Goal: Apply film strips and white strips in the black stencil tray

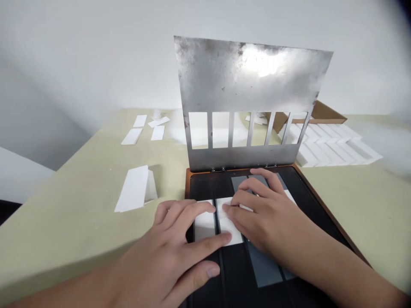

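Beige tabletop (64,222); hinged slotted metal plate (253,77) raised upper ctr; white paper strips (221,222) on black mat (237,273), lower ctr; L hand (167,252), R hand (266,214): fingers flat on strips, unclenched, no grasp.

Left hand (170,241) palm down and open, fingers (189,216) spread and pointing right, forearm (67,295) low across the lower left corner. Right hand (268,211) likewise palm down, fingers (253,186) slightly curved and pointing up and left, wrist (308,239) angled toward the lower right. Fingertips of both hands just apart.
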`<state>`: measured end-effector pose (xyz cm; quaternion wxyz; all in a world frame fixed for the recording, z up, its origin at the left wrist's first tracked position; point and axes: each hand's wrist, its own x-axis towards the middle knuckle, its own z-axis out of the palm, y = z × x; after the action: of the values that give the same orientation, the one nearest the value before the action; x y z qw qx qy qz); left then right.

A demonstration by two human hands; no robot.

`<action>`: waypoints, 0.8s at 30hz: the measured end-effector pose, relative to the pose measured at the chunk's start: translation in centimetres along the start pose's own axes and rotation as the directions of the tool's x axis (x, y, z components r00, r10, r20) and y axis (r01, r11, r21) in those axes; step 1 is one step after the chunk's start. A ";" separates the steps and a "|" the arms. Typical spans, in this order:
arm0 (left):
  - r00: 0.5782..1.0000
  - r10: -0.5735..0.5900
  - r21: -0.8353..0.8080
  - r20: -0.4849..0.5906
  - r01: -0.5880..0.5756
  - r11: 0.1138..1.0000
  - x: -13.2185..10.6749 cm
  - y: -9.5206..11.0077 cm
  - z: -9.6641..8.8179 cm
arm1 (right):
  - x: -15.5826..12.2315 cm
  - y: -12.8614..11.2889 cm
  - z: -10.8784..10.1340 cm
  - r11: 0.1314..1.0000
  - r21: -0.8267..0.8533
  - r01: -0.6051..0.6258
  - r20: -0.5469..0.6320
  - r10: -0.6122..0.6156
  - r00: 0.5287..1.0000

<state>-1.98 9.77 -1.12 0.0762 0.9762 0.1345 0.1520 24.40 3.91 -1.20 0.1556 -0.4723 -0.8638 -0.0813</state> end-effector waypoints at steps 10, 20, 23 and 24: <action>0.999 -0.023 0.002 0.033 0.023 1.000 0.2 -0.3 0.2 | 0.0 -0.3 -0.3 1.000 -0.009 0.024 0.007 -0.024 1.000; 0.997 0.012 0.035 0.072 -0.014 0.999 0.1 -0.4 0.3 | 0.2 -0.3 -0.3 0.999 -0.019 0.039 -0.006 -0.039 0.999; 0.996 0.008 0.039 0.094 -0.012 0.999 0.2 -0.3 0.2 | 0.1 -0.3 -0.1 0.998 -0.035 0.043 -0.011 -0.043 0.999; 0.995 0.007 0.036 0.098 -0.011 0.999 0.2 -0.3 0.2 | 0.0 -0.2 -0.1 0.998 -0.040 0.041 -0.006 -0.042 0.999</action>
<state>-1.76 10.08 -1.29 0.0642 0.9843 0.1290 0.1021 24.21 3.77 -1.11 0.1474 -0.4570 -0.8710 -0.1034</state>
